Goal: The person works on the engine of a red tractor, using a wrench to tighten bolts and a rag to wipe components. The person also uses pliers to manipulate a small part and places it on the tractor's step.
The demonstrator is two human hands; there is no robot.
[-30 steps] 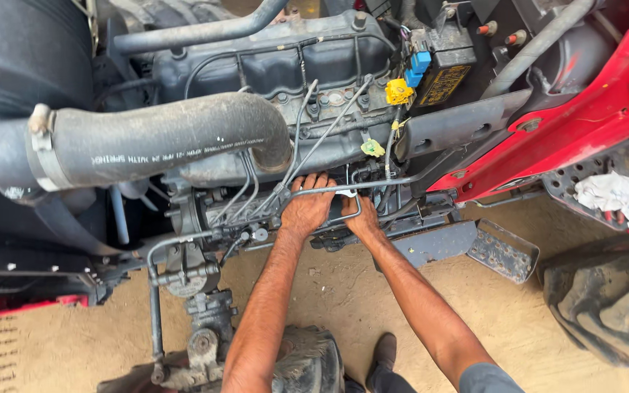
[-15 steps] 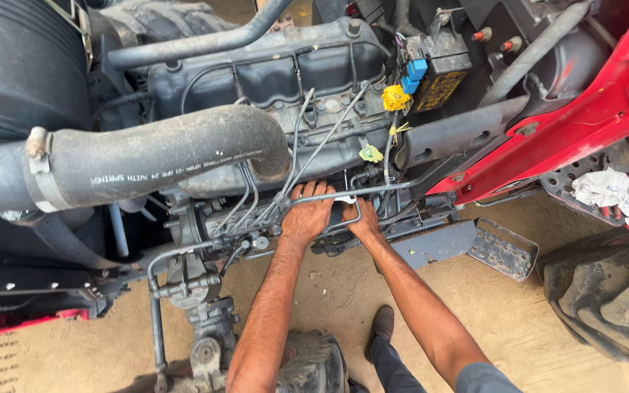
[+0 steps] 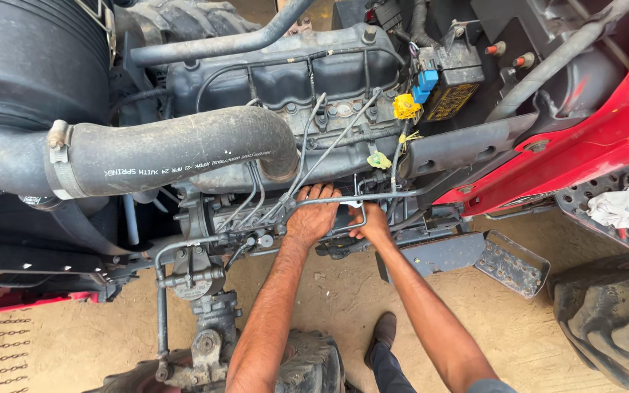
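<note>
While both hands (image 3: 340, 222) grip it, thin metal pipe (image 3: 394, 195) crosses engine (image 3: 285, 80)

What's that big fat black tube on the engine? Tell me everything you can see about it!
The big black hose looks like thick, dull rubber, a bit dusty. It lies almost level across the engine's left side, above the thin metal fuel pipes. Its right end bends down into the engine block. Its left end slips over a wider black pipe, and a shiny metal band clamp squeezes it there. Small white letters run along its side. Neither hand touches it; the left hand works just below its bend.
</note>
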